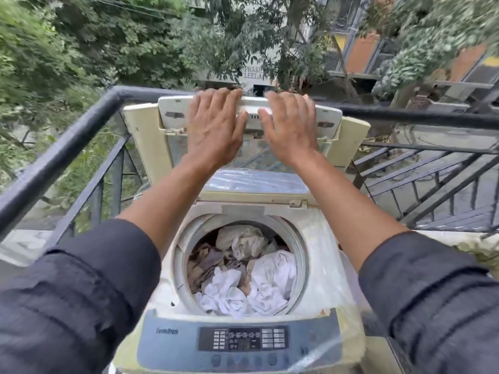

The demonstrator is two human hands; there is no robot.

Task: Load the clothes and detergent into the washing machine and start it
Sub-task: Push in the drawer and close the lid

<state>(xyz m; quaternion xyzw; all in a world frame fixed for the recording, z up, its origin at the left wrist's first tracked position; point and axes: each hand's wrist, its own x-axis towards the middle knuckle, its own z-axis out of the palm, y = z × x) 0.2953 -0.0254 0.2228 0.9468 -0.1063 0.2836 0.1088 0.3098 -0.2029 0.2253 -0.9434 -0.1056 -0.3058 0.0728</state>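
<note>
Both hands rest on the top edge of the raised, folding cream plastic lid [249,114] of the top-loading washing machine [318,265], which stands on a balcony against a dark metal railing [62,152]. The left hand [216,125] lies flat with fingers spread over the lid's upper edge, and the right hand [290,125] does the same just beside it; neither is closed around anything, though the fingertips curl over the far edge, where it is hard to tell how firmly they hook it. The crumpled white and beige clothes [243,268] already lie in the round drum, filling it to near the rim. No detergent container shows anywhere in view, and whether powder or liquid has gone in cannot be judged from here. The step in hand looks like handling the lid, most likely drawing it down to shut the machine. That next move calls for pulling the folded lid forward and down over the opening with both hands, keeping fabric clear of the rim, then reaching for the blue-grey control panel [243,341] at the near edge to press its buttons.
</note>
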